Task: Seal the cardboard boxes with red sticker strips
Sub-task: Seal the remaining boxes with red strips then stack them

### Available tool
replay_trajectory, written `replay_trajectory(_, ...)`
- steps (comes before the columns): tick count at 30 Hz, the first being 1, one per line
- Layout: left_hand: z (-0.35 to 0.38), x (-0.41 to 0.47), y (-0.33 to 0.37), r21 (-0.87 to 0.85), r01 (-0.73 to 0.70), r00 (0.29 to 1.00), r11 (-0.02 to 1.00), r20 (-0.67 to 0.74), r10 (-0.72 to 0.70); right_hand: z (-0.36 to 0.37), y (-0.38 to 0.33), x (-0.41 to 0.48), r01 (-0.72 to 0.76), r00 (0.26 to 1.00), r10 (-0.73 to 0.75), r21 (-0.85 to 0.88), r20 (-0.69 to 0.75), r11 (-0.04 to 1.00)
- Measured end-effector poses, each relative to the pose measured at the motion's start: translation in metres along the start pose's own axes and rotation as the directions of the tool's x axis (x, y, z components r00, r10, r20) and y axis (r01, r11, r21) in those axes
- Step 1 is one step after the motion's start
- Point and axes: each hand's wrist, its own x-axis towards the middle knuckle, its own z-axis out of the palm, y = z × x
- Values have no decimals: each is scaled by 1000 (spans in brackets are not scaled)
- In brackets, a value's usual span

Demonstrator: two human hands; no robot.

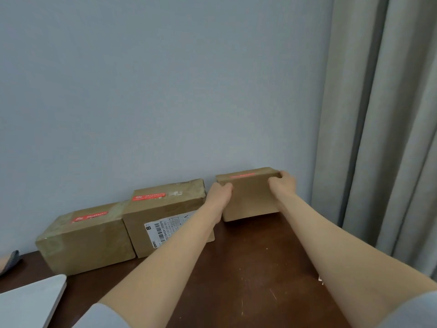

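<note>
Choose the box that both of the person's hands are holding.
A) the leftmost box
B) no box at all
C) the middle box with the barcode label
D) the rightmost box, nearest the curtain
D: the left hand grips the left edge and the right hand grips the upper right corner of the rightmost box, the one nearest the curtain.
</note>
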Motion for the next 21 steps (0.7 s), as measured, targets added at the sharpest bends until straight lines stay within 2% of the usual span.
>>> replay_trajectory(5, -10, 1, 31, -100, -77, 994, 992, -82, 69, -9, -12, -6, 47, 996, -38, 118, -83, 992)
replay_trajectory(11, -27, -1, 56, -146, -111, 992, 983, -81, 100, -16, -27, -15, 16, 991, 8, 183, -133, 983)
replay_trajectory(21, -33, -5, 54, -189, -67, 995, 980, -79, 53, -23, -44, -24, 59, 990, -39, 140, -137, 988)
